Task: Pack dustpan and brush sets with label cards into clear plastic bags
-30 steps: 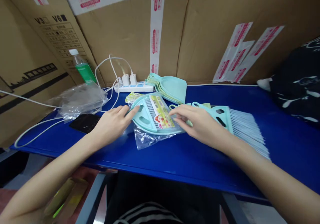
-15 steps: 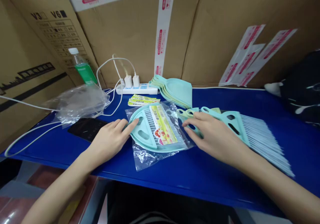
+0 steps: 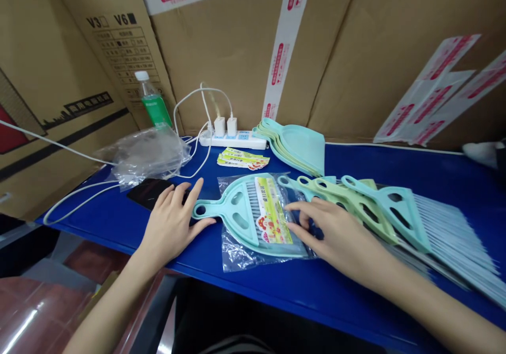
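Observation:
A light blue dustpan point(image 3: 237, 238) lies in the middle of the table, with a small matching hand brush point(image 3: 239, 212) nested in it. A yellow-green printed card point(image 3: 272, 212) rests over the bristles. A clear plastic bag point(image 3: 237, 259) surrounds the wide part, while the handle end sticks out at the left. My left hand point(image 3: 172, 222) is open beside that handle, its fingers spread and thumb near it. Over the bag's right side is my right hand point(image 3: 332, 233), index finger and thumb apart and the other fingers curled. Nothing shows gripped in it.
Several blue and green brushes point(image 3: 403, 217) lie at the right. Stacked dustpans point(image 3: 302, 143) stand behind, beside printed cards point(image 3: 241, 159) and a power strip point(image 3: 237, 140). Plastic bags point(image 3: 150, 154), a dark phone-like slab point(image 3: 148, 192), a bottle point(image 3: 154, 104) and white cables are at the left.
My left hand has drawn back leftward off the dustpan and spread its fingers, leaving the handle in sight. My right hand stays at the bag's right side. The camera view has shifted.

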### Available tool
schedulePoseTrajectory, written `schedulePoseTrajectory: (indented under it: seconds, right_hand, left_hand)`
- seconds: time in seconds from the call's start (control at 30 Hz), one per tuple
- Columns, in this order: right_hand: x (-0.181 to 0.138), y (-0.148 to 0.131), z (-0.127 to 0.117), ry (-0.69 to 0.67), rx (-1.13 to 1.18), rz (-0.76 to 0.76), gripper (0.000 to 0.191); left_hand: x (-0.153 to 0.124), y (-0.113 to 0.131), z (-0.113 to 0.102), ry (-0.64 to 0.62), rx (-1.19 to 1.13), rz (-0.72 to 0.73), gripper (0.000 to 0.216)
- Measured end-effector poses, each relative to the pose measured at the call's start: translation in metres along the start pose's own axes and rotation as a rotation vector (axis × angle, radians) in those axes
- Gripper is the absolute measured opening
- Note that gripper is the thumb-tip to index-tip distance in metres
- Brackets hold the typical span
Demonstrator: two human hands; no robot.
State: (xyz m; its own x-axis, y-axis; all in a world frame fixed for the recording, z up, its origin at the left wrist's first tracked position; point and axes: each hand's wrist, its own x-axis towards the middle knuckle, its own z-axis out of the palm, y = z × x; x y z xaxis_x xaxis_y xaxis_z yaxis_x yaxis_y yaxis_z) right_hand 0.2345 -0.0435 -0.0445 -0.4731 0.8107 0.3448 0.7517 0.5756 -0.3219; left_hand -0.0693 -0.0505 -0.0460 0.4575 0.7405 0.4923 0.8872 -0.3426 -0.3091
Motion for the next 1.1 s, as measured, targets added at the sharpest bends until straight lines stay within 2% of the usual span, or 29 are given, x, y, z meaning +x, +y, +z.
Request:
schedulePoseTrajectory:
  seconds: [0.2, 0.4, 0.57, 0.7, 0.8, 0.93, 1.03, 1.1]
  right_hand:
    - [0.005, -0.003, -0.009, -0.010, 0.177, 0.076, 0.019]
    - [0.009, 0.000, -0.019, -0.126, 0.429, 0.155, 0.035]
    - [0.008, -0.003, -0.011, -0.128, 0.226, 0.122, 0.039]
    - [0.006, -0.006, -0.003, -0.134, 0.111, 0.129, 0.053]
    - [0.006, -0.005, 0.000, -0.159, 0.117, 0.169, 0.058]
    - [0.007, -0.002, -0.001, -0.172, 0.214, 0.184, 0.048]
    - [0.006, 0.000, -0.006, -0.099, 0.187, 0.139, 0.046]
    - [0.006, 0.001, -0.012, 0.000, 0.110, 0.101, 0.041]
  left_hand:
    - [-0.004, 0.003, -0.006, 0.054, -0.076, -0.023, 0.066]
    - [0.002, 0.014, -0.004, -0.047, -0.217, 0.212, 0.036]
    - [0.000, 0.016, -0.003, -0.073, -0.314, 0.219, 0.034]
    - [-0.001, 0.015, -0.004, -0.062, -0.328, 0.234, 0.034]
    - [0.000, 0.016, -0.006, -0.057, -0.336, 0.251, 0.034]
    - [0.000, 0.016, -0.007, -0.052, -0.370, 0.246, 0.033]
    - [-0.001, 0.015, -0.006, -0.079, -0.408, 0.215, 0.033]
    - [-0.002, 0.014, -0.005, -0.089, -0.433, 0.196, 0.033]
